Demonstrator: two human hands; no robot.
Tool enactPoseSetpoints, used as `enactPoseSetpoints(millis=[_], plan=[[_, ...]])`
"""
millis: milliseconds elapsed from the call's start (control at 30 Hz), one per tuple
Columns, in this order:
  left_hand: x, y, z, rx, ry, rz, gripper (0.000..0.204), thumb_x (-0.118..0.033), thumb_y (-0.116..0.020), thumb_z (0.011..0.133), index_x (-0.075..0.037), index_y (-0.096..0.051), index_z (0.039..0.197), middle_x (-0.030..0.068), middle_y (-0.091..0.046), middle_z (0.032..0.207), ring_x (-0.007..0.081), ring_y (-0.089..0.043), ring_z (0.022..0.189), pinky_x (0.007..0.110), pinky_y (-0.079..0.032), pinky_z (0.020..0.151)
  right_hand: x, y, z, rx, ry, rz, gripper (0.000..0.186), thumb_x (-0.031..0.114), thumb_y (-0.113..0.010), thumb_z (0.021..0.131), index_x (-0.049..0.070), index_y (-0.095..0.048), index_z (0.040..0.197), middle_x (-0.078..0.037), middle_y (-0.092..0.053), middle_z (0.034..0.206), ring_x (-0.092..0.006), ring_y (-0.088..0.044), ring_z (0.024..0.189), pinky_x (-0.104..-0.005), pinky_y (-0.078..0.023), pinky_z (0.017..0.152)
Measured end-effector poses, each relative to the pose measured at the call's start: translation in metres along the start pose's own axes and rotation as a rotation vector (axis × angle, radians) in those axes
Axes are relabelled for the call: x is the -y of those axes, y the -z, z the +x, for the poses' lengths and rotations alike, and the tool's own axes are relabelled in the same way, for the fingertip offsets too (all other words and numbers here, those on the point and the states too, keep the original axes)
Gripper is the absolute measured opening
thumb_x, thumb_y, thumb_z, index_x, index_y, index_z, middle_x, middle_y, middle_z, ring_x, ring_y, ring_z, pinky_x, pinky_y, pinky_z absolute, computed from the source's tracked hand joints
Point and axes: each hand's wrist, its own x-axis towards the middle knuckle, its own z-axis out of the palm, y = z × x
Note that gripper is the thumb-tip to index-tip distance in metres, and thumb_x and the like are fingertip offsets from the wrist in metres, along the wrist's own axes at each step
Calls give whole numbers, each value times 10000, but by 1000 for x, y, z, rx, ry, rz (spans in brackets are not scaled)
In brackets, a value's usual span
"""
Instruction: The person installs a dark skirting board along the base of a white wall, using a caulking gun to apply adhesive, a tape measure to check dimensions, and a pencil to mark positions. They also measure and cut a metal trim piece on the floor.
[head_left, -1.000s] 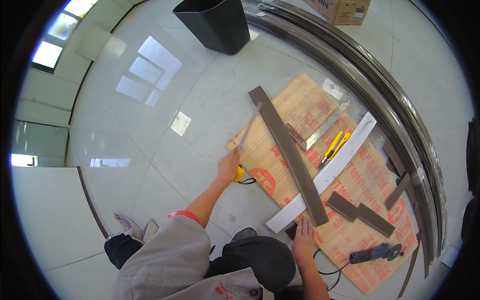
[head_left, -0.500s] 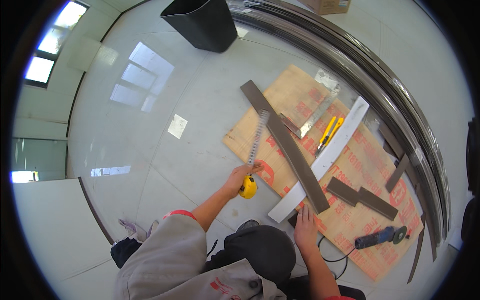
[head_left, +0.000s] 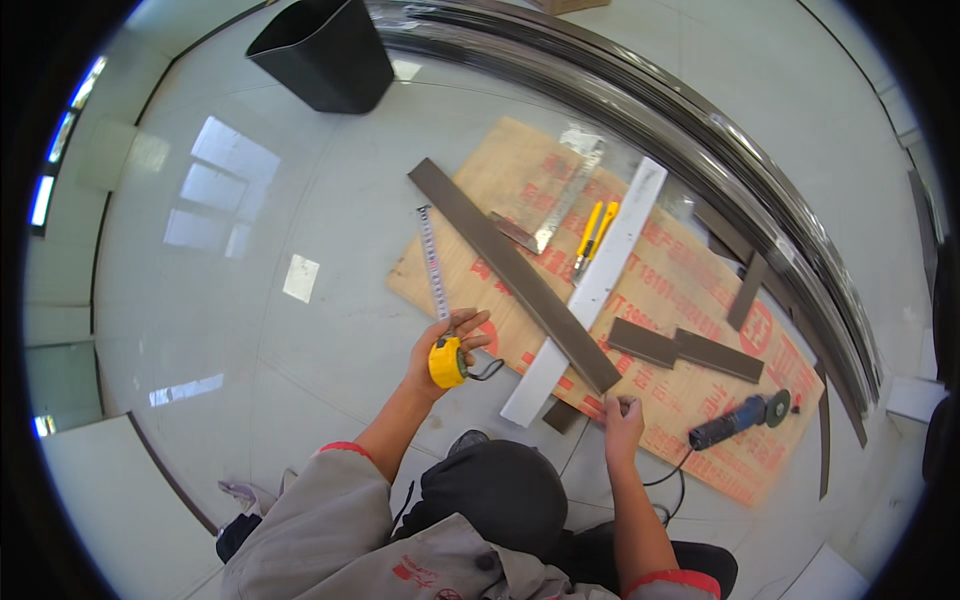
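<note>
My left hand grips a yellow tape measure, some of its fingers stretched out to the right. The tape measure's blade is drawn out away from me and ends near the far part of a long brown strip. This strip lies slantwise on a printed wooden board, across a white strip. My right hand is closed with curled fingers, just below the brown strip's near end. Whether those fingers hold anything small is hidden.
An angle grinder with a cord lies on the board's right. Two yellow utility knives, a metal square and short brown pieces lie there too. Beyond are long wrapped profiles and a black bin.
The view has shifted, so the scene sits further left. My left hand has turned the tape measure, and its blade has swung left off the brown strip. My right hand's fingers have curled in.
</note>
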Motion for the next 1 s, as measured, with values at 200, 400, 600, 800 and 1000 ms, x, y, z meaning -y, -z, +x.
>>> enactPoseSetpoints(millis=[200,400,600,800,1000], plan=[[18,16,-12,-67,84,59,455,-328,-494,1004,0,-550,1315,183,-599,1354,314,-696,1026,340,-599,697,12,-17,38,-36,-43,349,193,138,-670,917,4,-599,1036,-59,-631,925,-133,-631,759,-267,-561,657],[30,29,-36,-114,132,186,453,-333,-504,1000,15,-556,1286,231,-612,1292,325,-671,1024,378,-571,775,-37,31,68,155,16,314,188,69,-635,903,5,-613,1078,-44,-638,884,-124,-625,709,-277,-542,606],[54,3,-35,-47,199,246,497,-385,-499,1012,17,-541,1301,202,-584,1355,319,-614,1182,409,-533,937,-26,75,66,-361,286,-193,209,89,-643,901,-3,-637,1089,-67,-668,935,-142,-648,764,-281,-538,654],[98,-28,-13,214,171,257,513,-322,-379,1073,35,-475,1430,131,-375,1580,258,-418,1415,418,-375,1136,100,-20,-33,384,364,-20,241,170,-661,934,-10,-653,1094,-62,-664,986,-132,-626,877,-314,-520,813],[92,-52,-13,237,57,349,549,-333,-366,1086,-10,-341,1529,100,-470,1474,199,-437,1368,352,-340,1144,124,-61,-54,579,291,83,281,191,-616,957,-31,-620,1129,-68,-654,996,-132,-607,885,-263,-486,840]])
